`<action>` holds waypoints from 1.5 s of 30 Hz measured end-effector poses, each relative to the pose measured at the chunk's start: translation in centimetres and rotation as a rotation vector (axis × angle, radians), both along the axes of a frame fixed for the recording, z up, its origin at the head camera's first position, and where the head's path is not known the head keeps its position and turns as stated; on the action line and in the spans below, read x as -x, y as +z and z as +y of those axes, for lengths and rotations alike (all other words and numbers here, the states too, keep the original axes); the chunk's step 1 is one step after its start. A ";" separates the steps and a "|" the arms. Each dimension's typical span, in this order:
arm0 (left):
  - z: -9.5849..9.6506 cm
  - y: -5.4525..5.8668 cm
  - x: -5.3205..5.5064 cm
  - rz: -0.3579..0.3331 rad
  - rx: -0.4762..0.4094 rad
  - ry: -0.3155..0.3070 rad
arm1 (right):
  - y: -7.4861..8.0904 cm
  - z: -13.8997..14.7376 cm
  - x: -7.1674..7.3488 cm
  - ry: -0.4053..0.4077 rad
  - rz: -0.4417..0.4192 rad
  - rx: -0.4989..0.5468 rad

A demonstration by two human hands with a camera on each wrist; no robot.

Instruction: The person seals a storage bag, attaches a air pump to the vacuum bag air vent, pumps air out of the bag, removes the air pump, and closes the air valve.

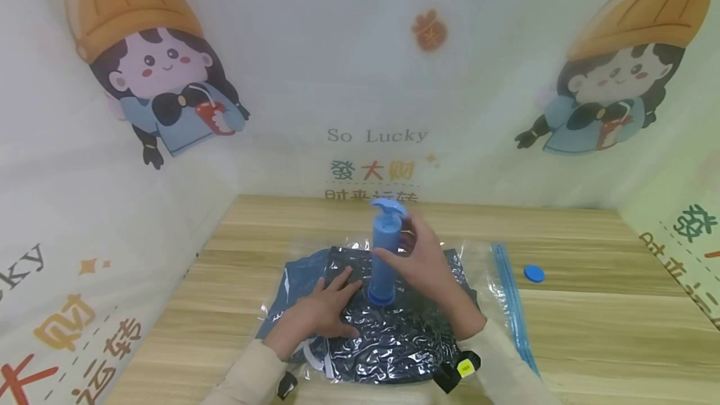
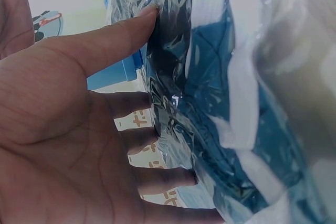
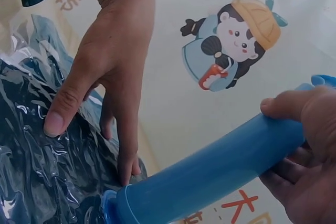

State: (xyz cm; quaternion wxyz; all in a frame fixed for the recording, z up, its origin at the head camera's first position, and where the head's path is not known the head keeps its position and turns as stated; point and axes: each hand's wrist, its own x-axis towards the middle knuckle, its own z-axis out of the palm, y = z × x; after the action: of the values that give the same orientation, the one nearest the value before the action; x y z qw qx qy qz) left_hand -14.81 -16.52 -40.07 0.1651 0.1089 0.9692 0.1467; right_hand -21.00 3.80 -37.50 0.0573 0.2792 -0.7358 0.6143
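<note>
A clear vacuum storage bag (image 1: 394,352) lies flat on the table, with dark and blue folded clothes inside. Its plastic is wrinkled tight over the dark cloth. On the bag a blue hand pump (image 1: 384,267) stands upright, its base against the plastic and its curved handle (image 1: 389,207) close above the barrel. My right hand (image 1: 426,267) grips the upper barrel, thumb in front and fingers behind. Left of the pump base, my left hand (image 1: 323,312) rests on the bag with fingers spread; the left wrist view shows its fingertips touching the plastic (image 2: 173,103).
A round blue cap (image 1: 534,274) lies on the wooden table (image 1: 585,330), right of the bag's blue zip edge (image 1: 509,299). Printed cloth (image 1: 382,80) hangs behind the table and along both sides.
</note>
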 end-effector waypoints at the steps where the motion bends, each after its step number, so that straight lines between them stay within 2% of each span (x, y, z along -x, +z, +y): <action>1: 0.0 0.0 0.0 -0.001 0.000 0.001 | 0.0 0.1 0.1 0.018 0.002 -0.006; 4: 0.0 -0.2 0.0 -0.004 0.000 0.006 | 0.0 0.3 0.2 0.060 0.006 -0.026; 13: 0.1 -0.5 0.1 -0.009 0.001 0.008 | 0.1 0.3 0.2 0.076 -0.019 -0.070; 20: 0.0 -0.4 0.1 -0.010 0.000 0.008 | 0.1 0.0 0.3 0.125 -0.019 -0.071; 24: 0.0 -0.4 0.1 -0.009 -0.003 0.007 | -0.2 -0.4 -0.3 0.064 -0.024 -0.125; 27: 0.0 -0.5 0.1 -0.006 -0.004 0.003 | -0.4 -0.7 -0.7 -0.041 -0.016 -0.182; 31: 0.0 -0.7 0.2 -0.007 -0.008 0.001 | -0.5 -1.1 -0.7 -0.150 0.054 -0.200; 33: 0.0 -0.6 0.2 -0.009 -0.008 0.002 | -0.5 -1.1 -0.7 -0.179 0.089 -0.197; 37: 0.0 -0.5 0.2 -0.009 -0.007 0.002 | -0.5 -1.0 -0.6 -0.179 0.081 -0.170; 45: -0.1 -0.4 0.1 0.001 -0.013 0.002 | -0.2 -0.3 -0.4 -0.094 0.075 -0.060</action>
State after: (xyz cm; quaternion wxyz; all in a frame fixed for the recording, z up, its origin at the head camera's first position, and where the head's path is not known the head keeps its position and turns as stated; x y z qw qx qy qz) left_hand -14.94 -16.64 -40.47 0.1637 0.1089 0.9685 0.1528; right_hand -20.58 3.52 -37.68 0.1051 0.2689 -0.7634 0.5778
